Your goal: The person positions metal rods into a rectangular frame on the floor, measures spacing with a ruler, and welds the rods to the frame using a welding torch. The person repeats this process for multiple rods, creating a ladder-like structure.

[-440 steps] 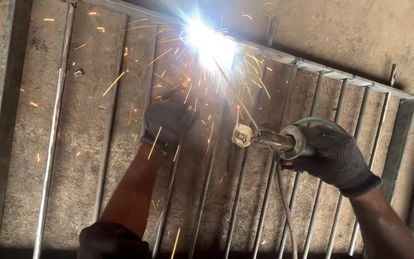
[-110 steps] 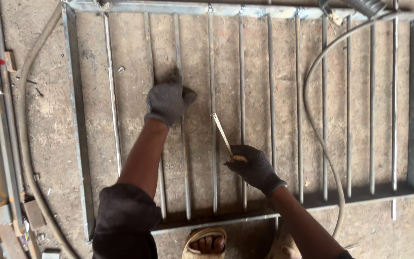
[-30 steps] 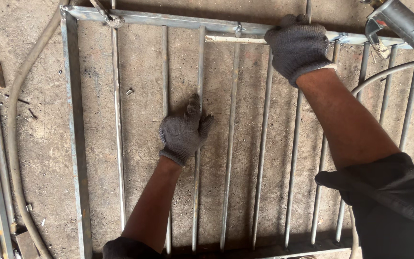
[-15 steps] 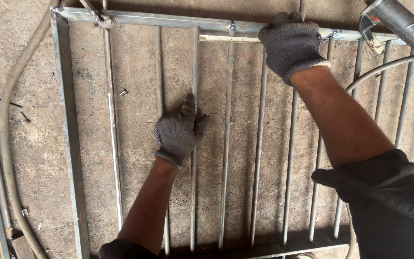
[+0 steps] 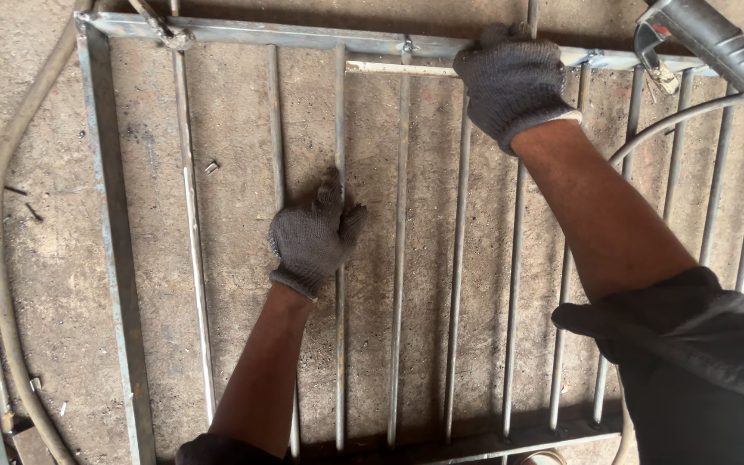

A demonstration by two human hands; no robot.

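Fingers of the left hand (image 5: 313,239), in a grey knit glove, are spread flat rather than curled, pressing across two neighbouring vertical bars (image 5: 338,258) near the middle of a steel grille frame (image 5: 107,241) that lies flat on the rough concrete floor (image 5: 36,198); the palm bears down on the bars, a posture that appears to steady the frame and hold the bars against the ground. The right hand (image 5: 514,79), also gloved, is extended to the far side, where its fingers are clenched over the top rail (image 5: 303,36) of the frame, wrapping the rail edge close to a short pale rod (image 5: 399,67) that lies just under and along the rail, touching or nearly touching the bar tops; whether the fingertips also pinch that rod cannot be told. Gripping the rail here gives a firm hold on the frame at its stiffest member. At the upper right, a welding electrode holder (image 5: 706,41) with a dark ribbed handle rests across the frame, set aside from both hands, with its cable (image 5: 691,116) curving down over the bars. A thick hose (image 5: 3,258) runs along the floor outside the left upright, apart from the frame.
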